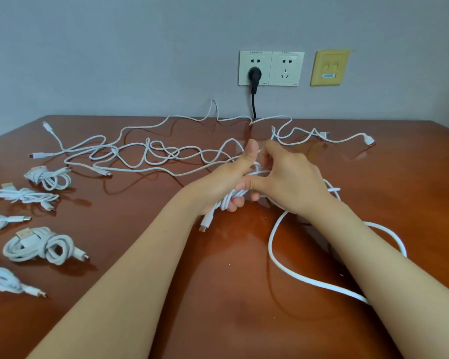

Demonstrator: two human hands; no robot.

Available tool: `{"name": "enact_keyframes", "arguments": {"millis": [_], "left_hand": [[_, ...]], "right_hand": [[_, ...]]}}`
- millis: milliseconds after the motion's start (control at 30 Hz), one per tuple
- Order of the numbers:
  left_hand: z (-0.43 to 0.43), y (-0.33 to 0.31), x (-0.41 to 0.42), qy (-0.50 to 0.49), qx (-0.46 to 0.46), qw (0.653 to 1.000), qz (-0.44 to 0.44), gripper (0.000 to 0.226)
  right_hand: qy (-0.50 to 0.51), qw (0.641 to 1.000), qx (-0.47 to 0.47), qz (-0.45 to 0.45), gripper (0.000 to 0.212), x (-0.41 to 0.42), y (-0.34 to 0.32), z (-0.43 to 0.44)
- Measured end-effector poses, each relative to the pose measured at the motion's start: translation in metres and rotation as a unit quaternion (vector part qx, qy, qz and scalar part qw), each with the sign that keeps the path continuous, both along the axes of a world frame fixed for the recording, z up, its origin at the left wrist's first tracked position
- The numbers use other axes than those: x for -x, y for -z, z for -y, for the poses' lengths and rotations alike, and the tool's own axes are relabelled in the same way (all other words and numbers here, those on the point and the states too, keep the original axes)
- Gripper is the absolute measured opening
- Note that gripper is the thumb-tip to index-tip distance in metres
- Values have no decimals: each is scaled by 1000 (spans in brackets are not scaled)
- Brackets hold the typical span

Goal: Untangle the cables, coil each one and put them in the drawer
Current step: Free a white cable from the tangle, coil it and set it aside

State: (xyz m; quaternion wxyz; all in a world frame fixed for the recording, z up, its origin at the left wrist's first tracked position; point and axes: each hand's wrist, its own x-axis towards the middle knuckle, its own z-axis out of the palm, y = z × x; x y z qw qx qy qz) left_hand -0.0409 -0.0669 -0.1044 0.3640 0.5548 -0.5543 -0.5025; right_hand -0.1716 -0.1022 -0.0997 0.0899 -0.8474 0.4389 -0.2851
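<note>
While several coiled bundles (40, 246) lie at frame left, task seems about half done | left hand (226, 177) grips half-wound white cable (226, 202) at centre, right hand (288, 182) pinches its loop | loose tangle (151, 154) upper centre awaits coiling | drawer unseen.

Nothing clearly readable. Tiny grey print along the top edge of the left wall socket (263, 73) and the right wall socket (287, 62), plus a small mark in the lower right corner of each, all too small and blurred to make out. On the yellow wall plate (331, 58), a small blue label (328, 75) bearing pale characters, likewise too blurred to read.
</note>
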Motion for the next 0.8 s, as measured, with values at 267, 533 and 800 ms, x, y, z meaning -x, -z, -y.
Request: {"name": "enact_keyframes", "arguments": {"millis": [267, 533, 800], "left_hand": [[-2, -1, -14, 93, -43, 995, -9, 25], [0, 1, -15, -14, 14, 992, -123, 22], [3, -9, -26, -173, 91, 918, -344, 25]], "right_hand": [[-182, 962, -173, 109, 23, 4, 1, 10], [-162, 939, -241, 186, 21, 6, -6, 15], [-100, 978, -179, 35, 33, 9, -5, 12]]}}
